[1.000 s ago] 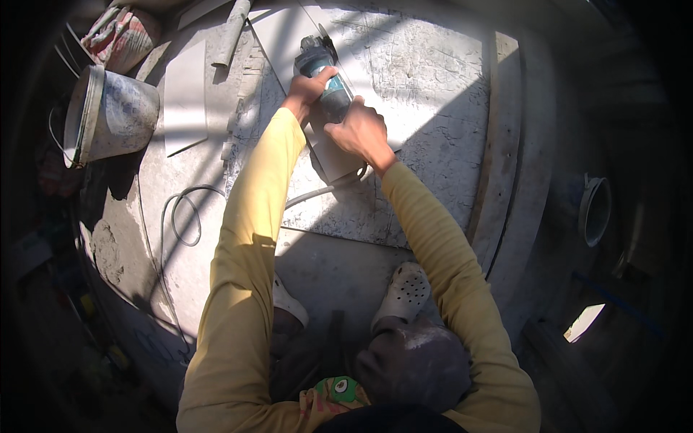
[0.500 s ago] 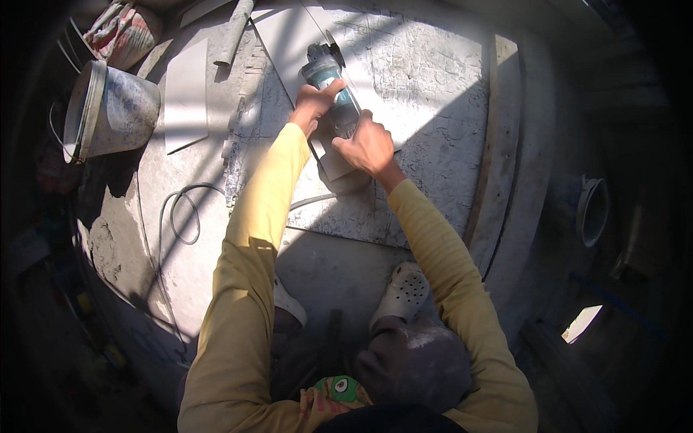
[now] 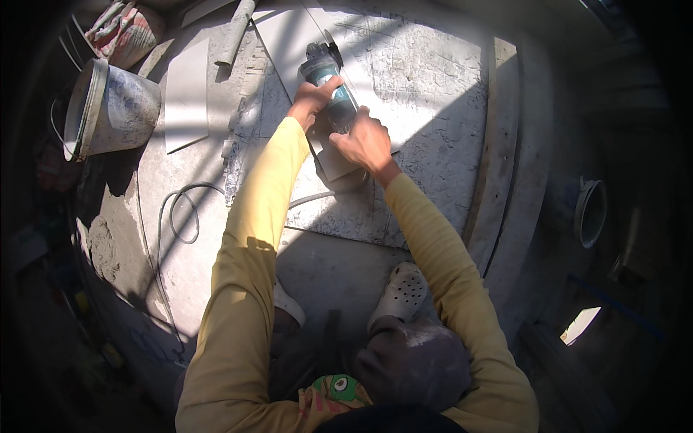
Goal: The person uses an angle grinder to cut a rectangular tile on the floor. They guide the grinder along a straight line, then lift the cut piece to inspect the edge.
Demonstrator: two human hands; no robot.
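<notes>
Both of my hands grip a teal and black angle grinder (image 3: 338,92). My left hand (image 3: 312,99) wraps around its body near the head, thumb across the top. Toward the rear end, my right hand (image 3: 366,140) closes on the dark handle. The grinder's disc (image 3: 334,49) stands on edge at the far end, over a pale tile (image 3: 290,35). Whether the disc touches the tile I cannot make out. Part of the tile shows beneath my hands. A grey cord (image 3: 317,195) runs from under my right hand toward the left.
A whitish, scuffed board (image 3: 440,144) lies beneath the work, with wooden planks (image 3: 498,151) along its right. To the left are a tipped bucket (image 3: 123,108), another tile piece (image 3: 188,97), a looped cable (image 3: 193,216) and a grey tube (image 3: 234,32). A second bucket (image 3: 592,213) is at the right.
My right hand has shifted slightly left and up with the grinder's rear end. Both hands keep their grip; little else differs.
</notes>
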